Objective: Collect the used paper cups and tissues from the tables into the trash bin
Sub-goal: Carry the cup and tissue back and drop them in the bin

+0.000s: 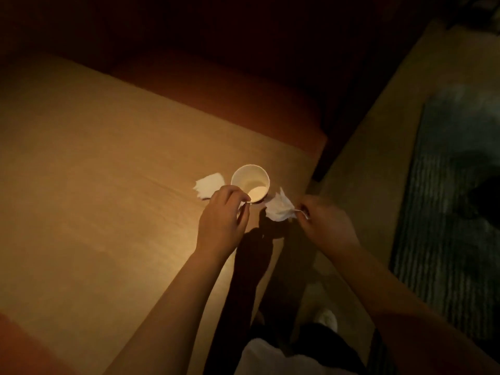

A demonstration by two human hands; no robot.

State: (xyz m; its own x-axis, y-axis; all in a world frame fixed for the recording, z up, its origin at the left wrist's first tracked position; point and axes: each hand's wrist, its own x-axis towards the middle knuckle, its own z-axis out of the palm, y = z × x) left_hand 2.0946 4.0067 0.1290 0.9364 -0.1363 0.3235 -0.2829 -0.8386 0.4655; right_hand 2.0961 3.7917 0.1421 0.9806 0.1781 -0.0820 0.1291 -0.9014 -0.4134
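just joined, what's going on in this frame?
A person is clearing a table in dim light. The left hand pinches the near rim of an upright paper cup that stands on the table. The right hand pinches a crumpled tissue near the table's right edge. A second tissue lies on the table just left of the cup, not yet picked up. No trash bin is in view.
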